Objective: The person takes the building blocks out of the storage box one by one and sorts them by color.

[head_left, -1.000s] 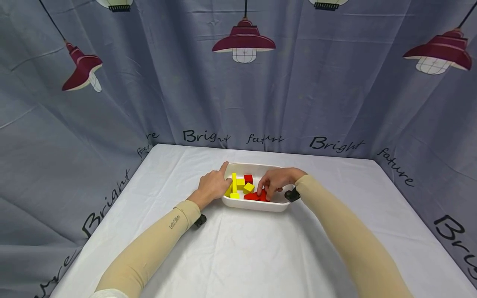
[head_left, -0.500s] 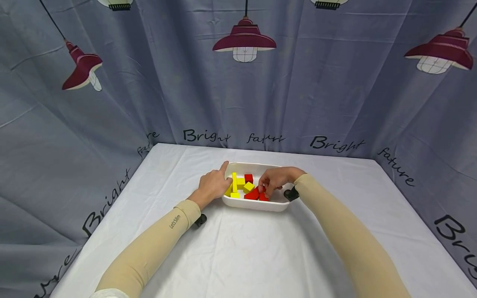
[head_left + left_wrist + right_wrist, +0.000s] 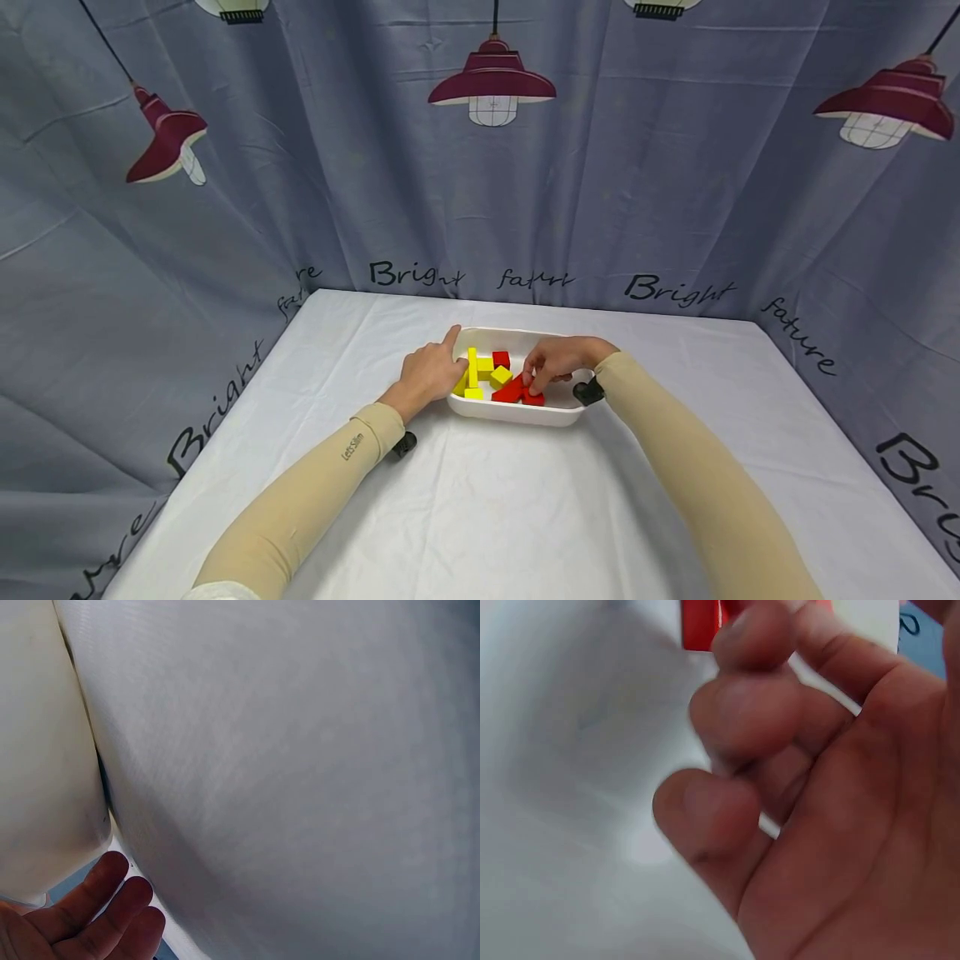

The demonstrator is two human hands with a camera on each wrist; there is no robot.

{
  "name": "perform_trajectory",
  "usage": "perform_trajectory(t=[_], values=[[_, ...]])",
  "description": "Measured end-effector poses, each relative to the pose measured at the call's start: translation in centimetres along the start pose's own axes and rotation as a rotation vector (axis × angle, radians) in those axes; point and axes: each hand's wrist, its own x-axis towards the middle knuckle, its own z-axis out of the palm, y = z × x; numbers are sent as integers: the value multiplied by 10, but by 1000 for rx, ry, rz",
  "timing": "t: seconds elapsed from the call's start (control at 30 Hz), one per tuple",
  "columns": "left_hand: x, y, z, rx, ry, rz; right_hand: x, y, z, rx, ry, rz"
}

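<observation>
In the head view, my left hand [image 3: 429,372] holds the left end of a white tray [image 3: 517,414], thumb over the rim and index finger stretched along it. Three of its fingers [image 3: 105,881] show beside the tray's outer wall in the left wrist view. My right hand [image 3: 561,360] reaches into the tray's right half, thumb and fingers pinching a small red block [image 3: 533,399] near the front wall. That block [image 3: 700,624] is partly hidden by fingertips in the right wrist view. A sloped red block [image 3: 507,392] lies just left of it.
Left of my right hand, the tray holds a red cube [image 3: 501,359], a yellow cube [image 3: 501,377], a long yellow bar [image 3: 472,367] and other yellow blocks. The tray stands on a white-covered table [image 3: 525,500]. A grey printed curtain [image 3: 360,167] hangs behind.
My right fingers have shifted slightly among the red blocks, and the small red block has turned and moved a little. The left hand and the tray stay where they were.
</observation>
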Motion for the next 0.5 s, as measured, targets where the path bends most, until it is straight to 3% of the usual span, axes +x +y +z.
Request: perform_trajectory(t=[0.23, 0.5], values=[[-1, 1, 0, 14, 5, -5, -3, -11, 3, -134, 37, 117], [-2, 2, 0, 6, 3, -4, -11, -10, 1, -128, 84, 112]])
